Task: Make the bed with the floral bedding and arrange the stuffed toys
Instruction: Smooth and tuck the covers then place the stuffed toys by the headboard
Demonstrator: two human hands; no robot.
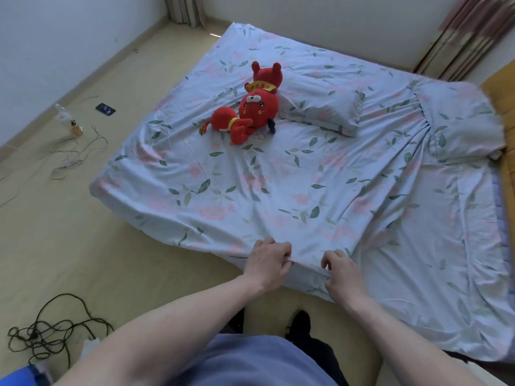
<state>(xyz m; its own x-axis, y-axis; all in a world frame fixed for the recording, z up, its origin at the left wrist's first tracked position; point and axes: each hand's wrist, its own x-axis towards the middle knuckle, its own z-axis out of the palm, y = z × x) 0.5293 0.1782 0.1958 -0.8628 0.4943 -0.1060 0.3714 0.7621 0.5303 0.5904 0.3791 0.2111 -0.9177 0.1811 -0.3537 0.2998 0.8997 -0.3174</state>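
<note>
A pale blue floral quilt [278, 185] lies spread over the low bed, wrinkled toward the right. My left hand [267, 263] and my right hand [341, 271] both grip its near edge, a short gap apart. Two red stuffed toys sit near the middle back of the bed: a larger one [250, 112] lying on its side and a smaller one [267, 75] behind it. A matching floral pillow [320, 107] rests just right of the toys. A second floral pillow [459, 121] lies at the far right edge.
Tangled black cord [47, 330] lies on the floor at lower left. Thin wires [69, 157], a small bottle [76, 129] and a dark phone [105, 109] lie left of the bed. Curtains [468, 32] hang at back right. A yellow surface [504, 107] borders the bed's right side.
</note>
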